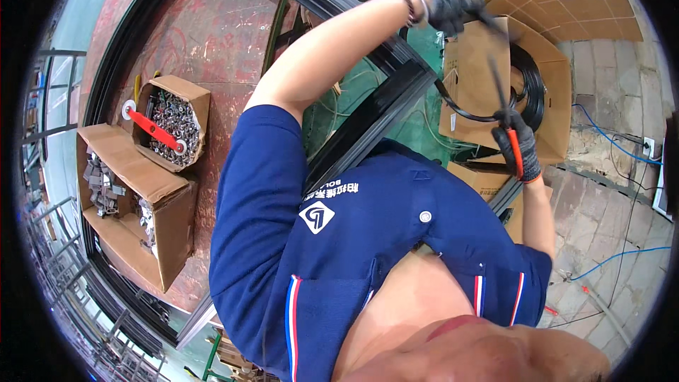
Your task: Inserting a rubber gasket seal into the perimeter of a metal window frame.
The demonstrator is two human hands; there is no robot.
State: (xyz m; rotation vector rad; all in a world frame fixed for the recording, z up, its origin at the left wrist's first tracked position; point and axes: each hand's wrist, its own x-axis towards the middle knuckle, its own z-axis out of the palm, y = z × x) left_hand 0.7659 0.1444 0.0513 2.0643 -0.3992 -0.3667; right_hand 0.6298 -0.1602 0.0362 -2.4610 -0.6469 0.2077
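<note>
My left hand (445,8), in a dark grey glove, reaches out at the upper middle, its fingers closed round the end of a dark strip (488,22) that motion blurs. Lower right, my right hand (522,143), gloved too, grips red-handled scissors (515,155); their long dark blades point up toward the strip, apart from it. Between and behind the hands, a coil of black strip (532,92) sits in an open cardboard box (559,110). One length loops out past the box's flap (475,85). The corner of a black profile frame (414,64) lies beside my left forearm.
On the red-brown board (212,35) at left stand cardboard boxes (173,226) of small metal parts, with a red bar-shaped tool (155,131) on top. Stacked cartons (566,0) stand upper right. Blue cables (615,138) cross the tiled floor near a wall socket (648,146).
</note>
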